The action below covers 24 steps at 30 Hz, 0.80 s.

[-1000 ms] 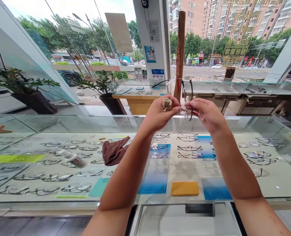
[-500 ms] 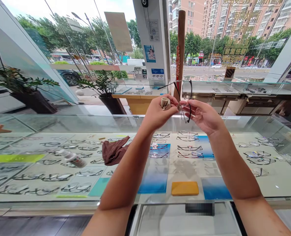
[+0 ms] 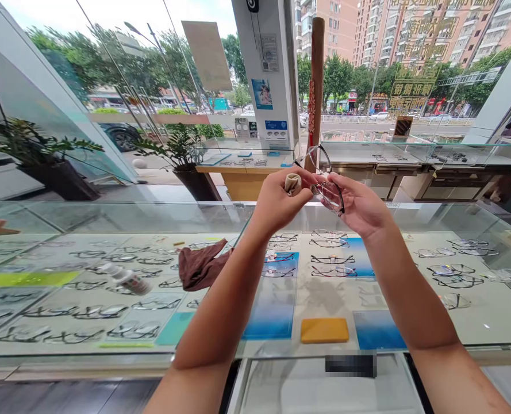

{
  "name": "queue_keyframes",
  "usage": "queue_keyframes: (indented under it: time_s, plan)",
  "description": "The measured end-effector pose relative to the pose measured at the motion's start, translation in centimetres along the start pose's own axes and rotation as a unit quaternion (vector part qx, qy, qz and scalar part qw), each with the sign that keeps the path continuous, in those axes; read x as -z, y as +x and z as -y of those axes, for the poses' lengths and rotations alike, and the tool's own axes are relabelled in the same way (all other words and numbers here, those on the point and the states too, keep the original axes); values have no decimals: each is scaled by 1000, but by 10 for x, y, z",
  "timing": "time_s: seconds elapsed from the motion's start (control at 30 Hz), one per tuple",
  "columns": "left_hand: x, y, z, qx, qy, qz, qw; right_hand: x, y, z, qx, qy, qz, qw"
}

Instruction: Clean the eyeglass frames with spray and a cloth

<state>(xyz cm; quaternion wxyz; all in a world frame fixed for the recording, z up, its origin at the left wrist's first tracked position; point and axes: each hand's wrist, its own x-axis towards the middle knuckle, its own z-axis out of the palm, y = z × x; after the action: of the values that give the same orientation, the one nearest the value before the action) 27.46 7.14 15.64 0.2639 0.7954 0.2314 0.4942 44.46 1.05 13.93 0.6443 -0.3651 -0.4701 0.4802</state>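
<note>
Above the glass counter, both hands hold up a pair of eyeglasses [image 3: 333, 197] with a thin dark rim, tilted so that one lens stands above the other. My left hand [image 3: 277, 200] is closed, its thumb and fingertips pinching the glasses near the middle. A rolled beige cloth [image 3: 293, 184] is tucked inside that same hand. On the other side, my right hand [image 3: 362, 206] grips the lower rim between thumb and fingers. Part of the frame is hidden behind the fingers.
Rows of eyeglasses [image 3: 333, 271] lie in the glass display counter [image 3: 324, 305]. On it are a crumpled brown cloth [image 3: 201, 267], a white bottle [image 3: 126, 279] and a yellow case [image 3: 325, 330]. Potted plants [image 3: 190, 172] and more showcases [image 3: 369, 154] stand by the windows beyond.
The eyeglasses have turned in my hands: the upper lens has tipped leftward and the lower rim has swung to the right. Both hands stay in nearly the same place.
</note>
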Motion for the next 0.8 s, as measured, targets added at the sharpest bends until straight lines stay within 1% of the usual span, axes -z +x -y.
queue_keyframes:
  time_s: [0.13,0.23,0.4,0.5,0.6,0.7,0.8]
  plan:
    - [-3,-2,2,2,29,20,999,0,0,0,1,13,1,1000]
    - [-4,-3,4,9,54,18,998,0,-1,0,2,29,9,1000]
    - [-4,-3,6,22,84,22,996,1,-3,3,28,7,-6,1000]
    - [-3,-2,8,32,90,34,995,3,-2,3,65,5,-32,997]
    - [-3,-2,9,44,95,55,993,7,2,2,103,17,-73,992]
    - [-1,-3,8,48,95,61,993,12,5,1,119,22,-105,987]
    - [0,-5,6,53,80,78,992,17,6,3,130,13,-111,985]
